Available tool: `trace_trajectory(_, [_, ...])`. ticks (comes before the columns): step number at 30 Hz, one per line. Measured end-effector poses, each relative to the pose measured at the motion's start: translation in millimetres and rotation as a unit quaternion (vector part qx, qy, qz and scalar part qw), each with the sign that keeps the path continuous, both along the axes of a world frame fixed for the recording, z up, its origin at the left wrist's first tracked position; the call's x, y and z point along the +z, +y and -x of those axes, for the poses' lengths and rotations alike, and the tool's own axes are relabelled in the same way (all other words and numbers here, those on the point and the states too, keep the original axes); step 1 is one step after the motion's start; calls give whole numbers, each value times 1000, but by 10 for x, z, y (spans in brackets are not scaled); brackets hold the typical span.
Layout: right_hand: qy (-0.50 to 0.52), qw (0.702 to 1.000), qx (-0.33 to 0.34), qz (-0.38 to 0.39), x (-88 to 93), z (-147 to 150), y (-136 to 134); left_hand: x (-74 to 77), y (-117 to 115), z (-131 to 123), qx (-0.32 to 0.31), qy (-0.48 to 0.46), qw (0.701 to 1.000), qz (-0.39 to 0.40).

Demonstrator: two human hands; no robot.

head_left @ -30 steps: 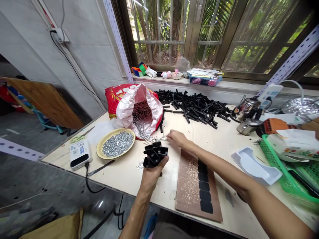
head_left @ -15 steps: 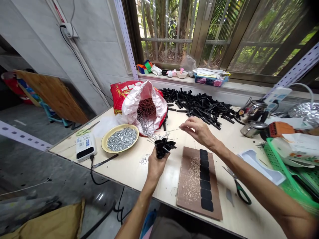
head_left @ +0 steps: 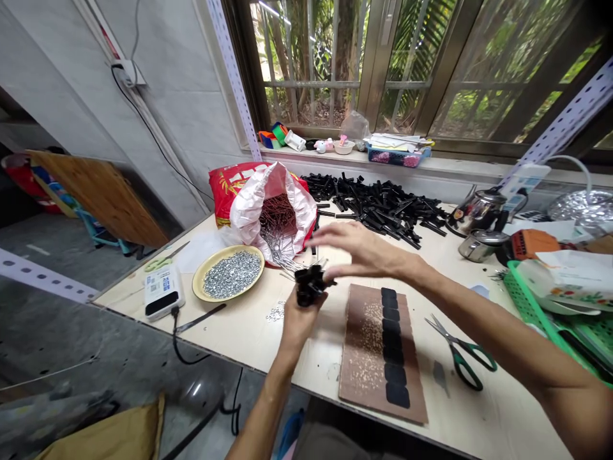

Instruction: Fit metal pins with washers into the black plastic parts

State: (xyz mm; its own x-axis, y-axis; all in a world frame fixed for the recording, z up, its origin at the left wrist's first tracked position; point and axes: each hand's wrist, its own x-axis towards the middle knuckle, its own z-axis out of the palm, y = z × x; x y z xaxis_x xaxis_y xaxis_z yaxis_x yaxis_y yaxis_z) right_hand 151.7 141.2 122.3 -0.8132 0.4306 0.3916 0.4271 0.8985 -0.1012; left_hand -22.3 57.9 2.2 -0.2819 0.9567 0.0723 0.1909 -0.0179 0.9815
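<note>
My left hand [head_left: 302, 314] is closed around a bunch of black plastic clips [head_left: 310, 284], held over the front part of the table. My right hand [head_left: 359, 250] hovers just above and to the right of them, slightly blurred, fingers stretched and thumb apart, with the thumb near the clips. No rod shows in its fingers. Behind the clips, thin metal rods [head_left: 286, 260] spill from the mouth of a red and white bag [head_left: 242, 214]. A yellow dish [head_left: 197, 289] of small metal pieces stands to the left, and a few loose metal pieces [head_left: 275, 312] lie beside my left hand.
A brown board [head_left: 354, 390] with a row of black pads [head_left: 395, 356] lies at the front, beside green-handled scissors [head_left: 462, 358]. Black plastic parts [head_left: 378, 207] are heaped along the window wall. At right stand a metal kettle [head_left: 479, 207] and a green basket [head_left: 520, 297]; at left, a white device [head_left: 163, 291].
My right hand has moved left and down to the clips, its pinch opened; the thin rod it held no longer shows in its fingers. My left hand keeps hold of the clips.
</note>
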Motion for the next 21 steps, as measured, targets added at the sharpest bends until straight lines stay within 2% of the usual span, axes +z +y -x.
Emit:
trace_trajectory(2, [34, 995, -74, 61, -154, -15, 180, 43, -29, 31, 31, -56, 998, 29])
trace_trajectory(5, [-42, 959, -240, 144, -636, 54, 375, 79, -62, 55, 57, -69, 996, 20])
trace_trajectory(8, [-94, 939, -283, 171, -1163, 230, 383, 52, -41, 46, 64, -47, 997, 19])
trace_trajectory(11, [-93, 939, -288, 162, -1446, 340, 312, 1, 12, 52, 57, -58, 996, 39])
trace_trajectory(14, [-80, 936, -304, 155, -1415, 233, 287, -44, 57, 97, 22, -126, 989, 78])
trace_trajectory(17, [5, 944, -294, 150, -1152, -29, 263, -96, 96, 138, 29, -108, 989, 96])
trace_trajectory(19, [112, 957, -231, 135, -923, -190, 203, -125, 121, 137, 49, -46, 995, 80])
trace_trajectory(21, [170, 969, -149, 100, -713, -285, 108, -129, 141, 111, 51, 15, 996, 66])
